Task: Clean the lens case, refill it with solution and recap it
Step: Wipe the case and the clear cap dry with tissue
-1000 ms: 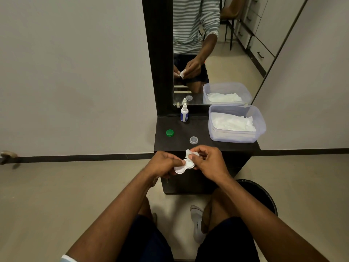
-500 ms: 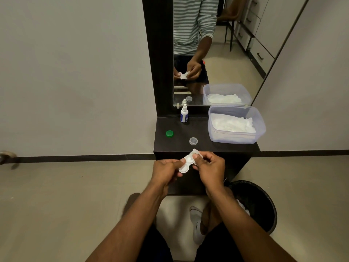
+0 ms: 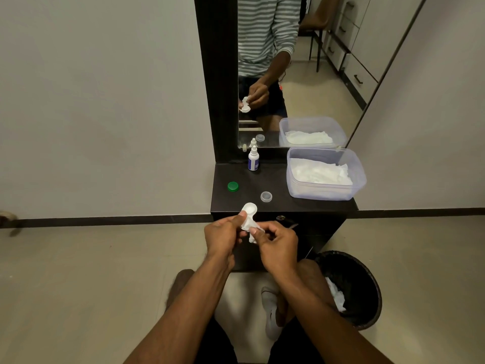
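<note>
Over the front edge of the dark desk (image 3: 286,203), both hands work at the lens case (image 3: 248,214). Farthest left on the desk lies a green cap (image 3: 233,186), loose and well apart from everything else; judging by its size it is one of the case's lids.

Next comes the left hand (image 3: 223,239), its fingers (image 3: 241,216) curled and pinching the case by its middle, so that one round white well stands up and open above the thumb. The case looks a light, stiff bit of plastic, and probably slick when wet, so a pinch across the bridge between the wells is the sensible hold; gripped by one rim it would likely twist.

Just right of it the right hand (image 3: 278,245) has its fingers bent round a small wad of white tissue (image 3: 252,236) pressed against the lower well. The tissue is soft and will tear easily once damp.

Behind, a small dropper bottle (image 3: 253,162) stands upright with a blue label; its writing is too small to read. A clear cap (image 3: 266,196) lies near the desk's middle. At the right, a clear plastic tub (image 3: 351,190) holds fresh tissues, and a black bin (image 3: 364,274) sits on the floor. No brand can be made out anywhere.
</note>
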